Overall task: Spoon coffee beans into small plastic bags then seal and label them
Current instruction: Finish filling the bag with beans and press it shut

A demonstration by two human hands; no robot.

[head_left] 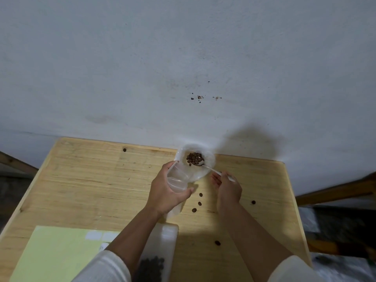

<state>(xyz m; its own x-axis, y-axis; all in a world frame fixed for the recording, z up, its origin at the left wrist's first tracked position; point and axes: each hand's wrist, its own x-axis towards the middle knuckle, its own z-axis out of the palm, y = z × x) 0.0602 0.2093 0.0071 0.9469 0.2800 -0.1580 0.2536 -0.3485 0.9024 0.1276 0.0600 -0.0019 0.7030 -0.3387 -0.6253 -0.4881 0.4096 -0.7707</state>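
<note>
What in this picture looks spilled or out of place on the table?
Loose coffee beans lie scattered on the wooden table, apart from the white bowl: three near the left hand, others further right and nearer the person. They look spilled.

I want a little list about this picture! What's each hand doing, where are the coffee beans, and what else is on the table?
left hand: holds an empty clear plastic bag, mouth open toward the bowl
right hand: holds the spoon by its handle
spoon tip: in the white bowl, among the beans
beans in bowl: a small brown pile
loose beans: several scattered on the wooden table
near edge: a filled bag of beans, lying flat
label sheet: pale yellow-green, bottom left, with white labels
</note>
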